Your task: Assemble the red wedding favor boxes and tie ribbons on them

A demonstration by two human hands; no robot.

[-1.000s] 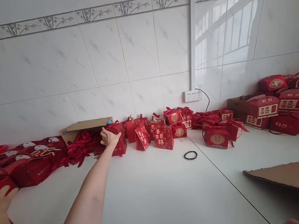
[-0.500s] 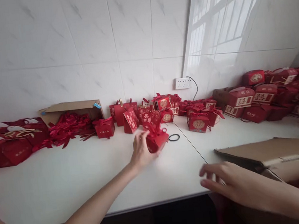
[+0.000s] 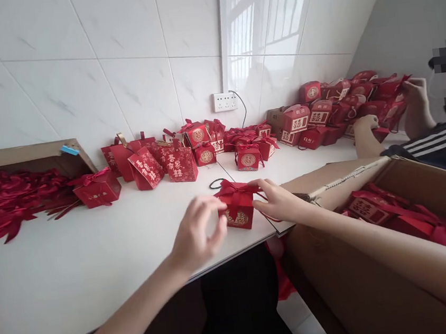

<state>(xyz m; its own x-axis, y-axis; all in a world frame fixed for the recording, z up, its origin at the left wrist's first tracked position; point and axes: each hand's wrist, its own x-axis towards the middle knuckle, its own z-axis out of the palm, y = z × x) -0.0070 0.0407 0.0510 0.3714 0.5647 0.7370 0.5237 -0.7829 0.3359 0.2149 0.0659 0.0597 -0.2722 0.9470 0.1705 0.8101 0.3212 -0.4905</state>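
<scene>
A small red gift box with gold print and a ribbon bow on top stands near the table's front edge. My right hand has its thumb and fingers on the box's right side, gripping it by the corner and bow. To the left of the box is my left hand, slightly blurred, its curled fingers apart with nothing between them. Its fingertips are close to the box's left side; whether they touch is unclear. A dark elastic loop lies just behind the box.
Along the wall stand red printed boxes, with a larger pile at the far right. Red ribbons spill from a cardboard box at left. An open carton of red boxes stands at right. Another person's hand is by the pile.
My view has swung right. My right hand has come onto the red box, which now stands nearer the front edge. My left hand has loosened its hold and moved off to the left.
</scene>
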